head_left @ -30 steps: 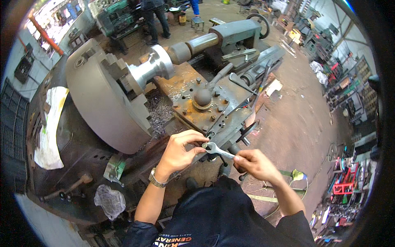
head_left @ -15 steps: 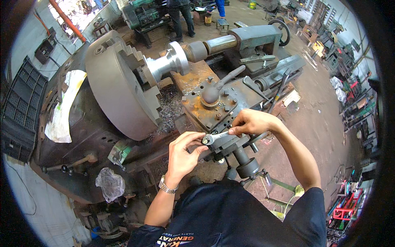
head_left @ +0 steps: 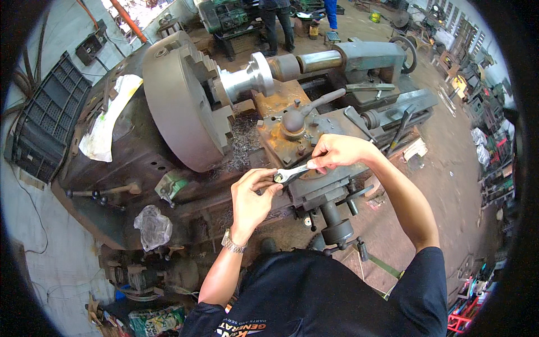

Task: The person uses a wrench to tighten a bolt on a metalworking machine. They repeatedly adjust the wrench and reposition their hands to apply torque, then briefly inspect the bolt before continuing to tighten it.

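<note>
My right hand (head_left: 339,151) pinches the shank of a silver combination wrench (head_left: 296,169) between thumb and fingers. The wrench's head lies at the fingertips of my left hand (head_left: 251,197), which are closed around a small dark part. A brass-coloured spot (head_left: 278,178) shows at the wrench head; whether it is a nut or a fitting is hard to tell. Both hands are held over the near side of the lathe's rusty tool post (head_left: 272,135). Behind them, a large chuck (head_left: 182,106) holds a shiny stepped metal workpiece (head_left: 247,78).
The tailstock (head_left: 370,56) stands at the far right end of the lathe. A ball-ended lever (head_left: 293,121) rises from the tool post, and a cross-slide handle (head_left: 339,241) juts toward me. Metal chips (head_left: 245,140) lie beneath the chuck. Another person's legs (head_left: 276,28) show at the back.
The view has shifted, so the lathe sits farther right and higher. The wrench has tilted more steeply, its right-hand end rising. Both hands keep their hold.
</note>
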Tool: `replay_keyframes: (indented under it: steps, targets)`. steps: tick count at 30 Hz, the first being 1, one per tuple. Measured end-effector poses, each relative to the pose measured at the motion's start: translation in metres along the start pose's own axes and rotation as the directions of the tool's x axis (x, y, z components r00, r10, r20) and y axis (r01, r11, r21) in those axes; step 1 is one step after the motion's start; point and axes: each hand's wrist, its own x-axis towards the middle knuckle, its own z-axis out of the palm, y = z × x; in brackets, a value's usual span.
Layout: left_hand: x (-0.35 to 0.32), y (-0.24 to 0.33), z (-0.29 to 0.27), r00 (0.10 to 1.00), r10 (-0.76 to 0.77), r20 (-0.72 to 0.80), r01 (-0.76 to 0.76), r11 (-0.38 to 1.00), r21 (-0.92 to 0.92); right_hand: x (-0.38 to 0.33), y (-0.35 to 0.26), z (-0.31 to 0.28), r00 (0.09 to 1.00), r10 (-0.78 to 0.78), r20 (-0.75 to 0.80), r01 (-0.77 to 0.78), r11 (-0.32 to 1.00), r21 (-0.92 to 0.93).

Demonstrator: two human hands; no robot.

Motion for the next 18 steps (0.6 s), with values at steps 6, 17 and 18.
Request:
replay_keyframes:
  steps: [6, 17, 18]
  targets:
    - [-0.0016, 0.0054, 0.0057, 0.998, -0.008, -0.06, 0.011, 0.999, 0.041, -0.0016, -0.0027, 0.0013, 1.0, 0.024, -0.014, -0.024, 1.0, 0.02]
    - [-0.003, 0.0015, 0.0043, 0.999, -0.029, -0.043, 0.029, 0.999, 0.015, -0.0024, 0.001, -0.0036, 0.998, 0.053, 0.039, -0.057, 0.991, 0.119]
    - [-0.0036, 0.0008, 0.0036, 0.998, -0.048, -0.031, 0.048, 0.999, -0.004, -0.0025, 0.0011, -0.0037, 0.994, 0.106, 0.015, -0.106, 0.991, 0.078]
